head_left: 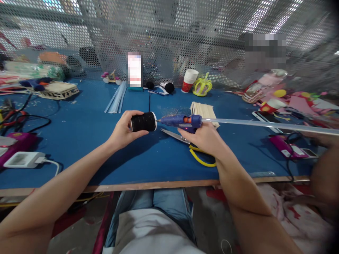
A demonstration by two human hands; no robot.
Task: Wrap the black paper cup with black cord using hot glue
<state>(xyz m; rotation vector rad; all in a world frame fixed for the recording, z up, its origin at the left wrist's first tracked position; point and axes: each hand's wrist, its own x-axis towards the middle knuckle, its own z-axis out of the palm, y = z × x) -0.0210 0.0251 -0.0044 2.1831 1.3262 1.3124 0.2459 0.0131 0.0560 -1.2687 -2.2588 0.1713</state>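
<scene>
**Glue gun nozzle at the end of a black spool**

My left hand (pixel 122 133) is wrapped around a black spool (pixel 143 122) — thumb under, fingers curled over the far side — and holds it lying sideways above the blue table (pixel 87 141), its white end rim turned toward my right. My right hand (pixel 203 137) is closed on the grip of a blue hot-glue gun (pixel 182 121), whose nozzle tip sits right at that rim; I cannot tell whether it touches. A long clear glue stick (pixel 265 125) juts from the back of the gun, well out to my right.

I judge the spool light and stiff, its wound surface a little slick, so taking it around the middle, clear of the end face, seems right. The gun looks light too, but the long stick makes it tail-heavy and likely to swing; the grip is the place to hold, never the nozzle, which I take to be hot.

Under my right hand lie scissors (pixel 173 135) with yellow handles, just behind the gun a stack of wooden sticks (pixel 202 108). Further back stand a paper cup (pixel 189 80) and a yellow-green crown (pixel 202 86) — side by side.
</scene>
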